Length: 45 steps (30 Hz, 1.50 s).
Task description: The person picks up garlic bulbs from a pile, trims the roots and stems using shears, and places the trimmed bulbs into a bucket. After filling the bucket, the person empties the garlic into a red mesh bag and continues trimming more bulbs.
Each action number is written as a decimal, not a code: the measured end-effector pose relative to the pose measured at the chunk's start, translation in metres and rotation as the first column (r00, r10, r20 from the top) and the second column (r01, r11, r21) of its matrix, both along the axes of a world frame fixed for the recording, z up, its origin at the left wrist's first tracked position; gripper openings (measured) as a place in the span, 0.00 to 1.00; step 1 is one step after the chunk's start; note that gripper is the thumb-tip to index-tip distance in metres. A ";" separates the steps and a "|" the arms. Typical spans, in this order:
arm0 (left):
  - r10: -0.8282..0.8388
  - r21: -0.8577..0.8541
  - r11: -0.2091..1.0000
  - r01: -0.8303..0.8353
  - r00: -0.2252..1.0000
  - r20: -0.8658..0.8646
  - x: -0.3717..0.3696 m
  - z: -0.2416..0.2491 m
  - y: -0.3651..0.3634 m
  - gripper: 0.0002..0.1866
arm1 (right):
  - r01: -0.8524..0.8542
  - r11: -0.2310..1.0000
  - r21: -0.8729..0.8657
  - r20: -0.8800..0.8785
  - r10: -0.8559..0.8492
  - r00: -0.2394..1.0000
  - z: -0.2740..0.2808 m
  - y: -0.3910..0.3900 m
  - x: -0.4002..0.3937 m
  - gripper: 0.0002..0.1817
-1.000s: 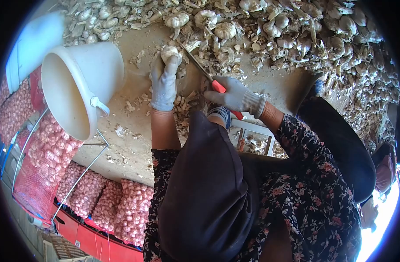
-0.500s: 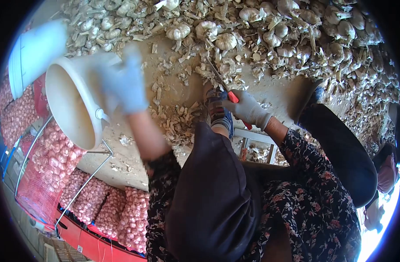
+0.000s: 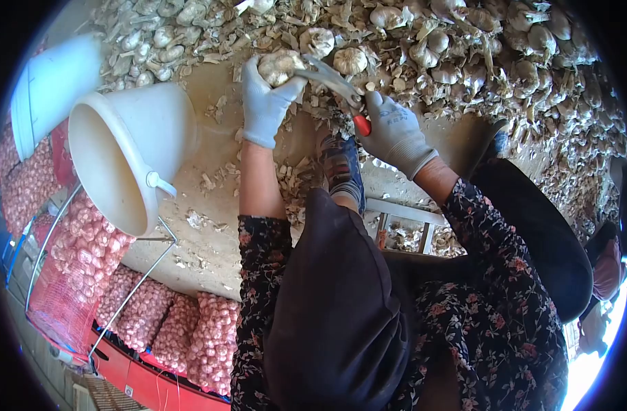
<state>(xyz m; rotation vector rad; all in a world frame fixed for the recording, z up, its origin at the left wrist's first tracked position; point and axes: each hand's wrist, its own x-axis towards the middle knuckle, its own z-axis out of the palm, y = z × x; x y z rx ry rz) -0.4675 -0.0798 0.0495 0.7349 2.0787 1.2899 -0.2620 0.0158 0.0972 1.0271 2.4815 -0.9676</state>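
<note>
My left hand point(image 3: 262, 106), in a pale work glove, is closed around a garlic bulb point(image 3: 279, 66) above the heap's near edge. My right hand point(image 3: 397, 133), also gloved, grips red-handled pruning shears point(image 3: 337, 85). Their blades are spread apart, pointing left, and the lower one reaches the side of the held bulb near my left fingers. Part of the handles is hidden in my right palm. Just beyond the blades, two more garlic bulbs lie on the husks, one of them a round bulb point(image 3: 350, 61).
A white bucket point(image 3: 152, 116) lies tilted to the left, beside a blurred pale bucket point(image 3: 56, 89). Red net bags of garlic point(image 3: 210, 335) line the lower left. A metal stand point(image 3: 142, 277) holds one open net bag. A large garlic heap point(image 3: 478, 61) spreads across the far side.
My left hand has come right from beside the white bucket and now holds a garlic bulb. My right hand has raised the shears, and their blades have opened towards that bulb.
</note>
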 end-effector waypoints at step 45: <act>0.133 0.006 0.761 -0.648 0.165 0.977 0.038 0.038 -0.033 0.27 | 0.036 0.735 -0.677 -0.066 -0.109 0.992 0.029 -0.022 -0.014 0.24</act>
